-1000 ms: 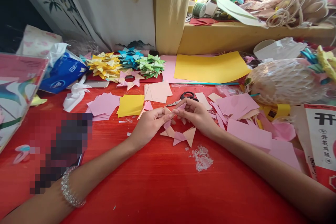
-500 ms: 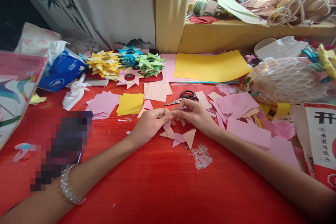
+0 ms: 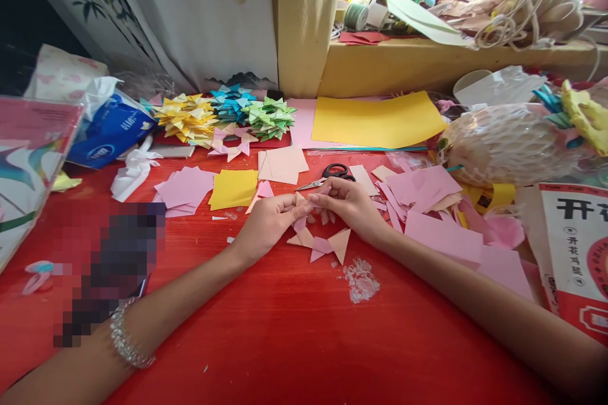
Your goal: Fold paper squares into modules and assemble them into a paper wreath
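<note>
My left hand [image 3: 270,220] pinches one end of a folded paper chain [image 3: 322,248] made of pale peach and pink pointed units. The rest of the chain curves down below my fingers, just over the red table [image 3: 228,342]. Against it, my right hand [image 3: 352,207] is closed with thumb and index finger together on a small pink folded piece, mostly hidden by the fingertips. Black-handled scissors [image 3: 336,171] lie right behind my hands. A little heap of clear scraps [image 3: 361,280] sits in front of the chain.
Pink [image 3: 185,190], yellow [image 3: 232,188] and peach paper squares [image 3: 282,164] lie beyond my left hand. Finished paper stars [image 3: 187,119] stand farther back. Loose pink sheets [image 3: 444,237] spread by my right forearm. A blurred dark object [image 3: 114,272] lies near my left forearm.
My right fingertips have closed in on the left ones, and less of the pink piece shows between them. The view has shifted slightly; the chain stays in my left hand.
</note>
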Available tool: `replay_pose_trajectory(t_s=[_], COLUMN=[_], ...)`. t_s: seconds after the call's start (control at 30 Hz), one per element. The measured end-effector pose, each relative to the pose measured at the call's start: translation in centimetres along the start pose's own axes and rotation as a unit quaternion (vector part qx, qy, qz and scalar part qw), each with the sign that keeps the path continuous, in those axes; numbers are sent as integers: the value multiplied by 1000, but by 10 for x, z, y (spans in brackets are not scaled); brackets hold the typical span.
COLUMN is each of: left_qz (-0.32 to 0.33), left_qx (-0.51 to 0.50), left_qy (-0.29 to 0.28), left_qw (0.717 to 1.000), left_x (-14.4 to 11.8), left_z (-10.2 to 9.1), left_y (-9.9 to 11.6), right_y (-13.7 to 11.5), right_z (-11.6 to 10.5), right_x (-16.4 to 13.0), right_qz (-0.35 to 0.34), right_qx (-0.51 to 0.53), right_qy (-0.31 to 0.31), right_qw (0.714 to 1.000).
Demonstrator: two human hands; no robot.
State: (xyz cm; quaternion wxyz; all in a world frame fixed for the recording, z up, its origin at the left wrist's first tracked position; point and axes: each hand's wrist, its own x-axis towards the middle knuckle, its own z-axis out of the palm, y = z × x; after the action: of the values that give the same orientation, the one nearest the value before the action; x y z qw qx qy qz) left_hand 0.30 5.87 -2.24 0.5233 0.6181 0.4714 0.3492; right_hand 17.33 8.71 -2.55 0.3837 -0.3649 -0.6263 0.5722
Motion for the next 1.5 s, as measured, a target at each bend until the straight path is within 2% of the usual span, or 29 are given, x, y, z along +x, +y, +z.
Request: replay_pose_trajectory(t_s=[0.23, 0.47, 0.6, 0.7, 0.77, 0.8, 0.87, 0.9, 0.93, 0.97, 1.03, 1.2, 1.3, 1.4, 1.5], left_qz=[15, 3, 16, 29, 31, 29, 27, 27, 27, 28, 31, 46, 46, 51, 50], left_qx=[29, -6, -23, -15, -8, -2, 14, 21, 26, 28, 25, 14, 11, 5, 5], left_qy=[-10, 4, -48, -126, -169, -182, -185, -183, -182, -180, -179, -170, -175, -183, -179], left_qw=[999, 1000, 998, 992, 985, 983, 982, 983, 983, 983, 983, 984, 983, 982, 983], left_x=[1, -1, -6, -11, -13, -14, -15, -15, -15, -14, -14, -12, -11, -12, -13], left_z=[0, 1, 3, 5, 5, 6, 6, 6, 6, 6, 5, 5, 6, 5, 5], left_y=[-1, -1, 5, 11, 14, 15, 16, 16, 16, 16, 15, 11, 10, 10, 12], right_y=[3, -1, -7, -11, -13, -14, -15, -15, -14, -13, -11, -9, -12, -18, -28], right_z=[-1, 1, -5, -12, -11, -9, -2, 3, 9, 14, 23, 36, 36, 33, 30], right_x=[1, -2, -1, 8, 19, 26, 41, 49, 56, 63, 73, 84, 82, 78, 74], right_qz=[-6, -5, -58, -94, -153, -201, -286, -318, -339, -353, -368, -373, -365, -338, -292], right_qx=[-4, -15, -69, -165, -308, -387, -529, -571, -593, -600, -603, -595, -591, -581, -551], right_qy=[-11, -27, 75, 68, 11, -25, -101, -122, -147, -170, -184, -217, -217, -184, -133], right_qw=[1000, 1000, 993, 980, 939, 900, 793, 747, 715, 697, 684, 678, 686, 717, 770])
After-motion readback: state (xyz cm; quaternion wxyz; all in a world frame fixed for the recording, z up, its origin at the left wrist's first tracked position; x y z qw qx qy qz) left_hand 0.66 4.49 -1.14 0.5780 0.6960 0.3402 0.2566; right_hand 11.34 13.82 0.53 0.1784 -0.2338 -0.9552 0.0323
